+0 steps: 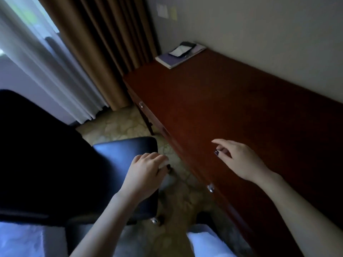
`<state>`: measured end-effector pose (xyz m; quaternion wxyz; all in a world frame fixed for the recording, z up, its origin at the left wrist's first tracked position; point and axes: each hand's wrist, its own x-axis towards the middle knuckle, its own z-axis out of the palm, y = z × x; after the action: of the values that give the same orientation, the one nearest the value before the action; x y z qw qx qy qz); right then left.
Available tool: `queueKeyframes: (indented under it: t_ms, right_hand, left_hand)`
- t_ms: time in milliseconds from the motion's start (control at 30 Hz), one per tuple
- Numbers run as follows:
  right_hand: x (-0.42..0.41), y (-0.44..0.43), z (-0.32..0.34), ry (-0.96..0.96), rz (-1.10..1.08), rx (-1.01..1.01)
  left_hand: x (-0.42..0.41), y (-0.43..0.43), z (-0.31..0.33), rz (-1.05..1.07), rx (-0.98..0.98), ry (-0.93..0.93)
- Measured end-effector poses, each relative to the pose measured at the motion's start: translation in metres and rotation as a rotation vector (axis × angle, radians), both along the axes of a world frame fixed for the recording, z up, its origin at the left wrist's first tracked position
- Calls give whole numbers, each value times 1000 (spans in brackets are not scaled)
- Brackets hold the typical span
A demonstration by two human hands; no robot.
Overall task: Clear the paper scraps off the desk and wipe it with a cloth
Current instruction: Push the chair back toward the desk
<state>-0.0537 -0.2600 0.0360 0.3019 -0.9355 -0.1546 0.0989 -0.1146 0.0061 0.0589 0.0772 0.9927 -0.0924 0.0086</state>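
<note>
The dark red wooden desk [241,108] runs along the wall on the right, and its near part shows bare wood with no scraps visible. My right hand [239,160] hovers over the desk's front part, fingers loosely spread and holding nothing. My left hand [144,171] is off the desk, above the black chair's seat edge, with its fingers curled round a small pale wad that looks like paper scraps [164,163]. No wiping cloth can be made out for certain.
A purple notebook [178,58] with a phone [182,50] on top lies at the desk's far end. A black chair [120,154] stands left of the desk over patterned floor. Two notes [167,11] stick on the wall. Drawer knobs [210,188] line the desk front. White fabric [204,240] lies below.
</note>
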Motion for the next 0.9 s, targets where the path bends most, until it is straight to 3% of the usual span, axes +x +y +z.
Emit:
queueKeyframes:
  t_ms: [200,533,700,900]
  right_hand:
    - [120,21,10,31,-50,5]
    - [316,53,-22,125,-108,-59]
    - [465,88,-34,50,-135,-234]
    - [600,134,-64,155,-66,-336]
  left_hand:
    - [161,17,4,-39,-84,86]
    - [418,47,-64,-18,-266,313]
    - [587,64,-75,56,-402,368]
    - [748,68,-95,111,-479,410]
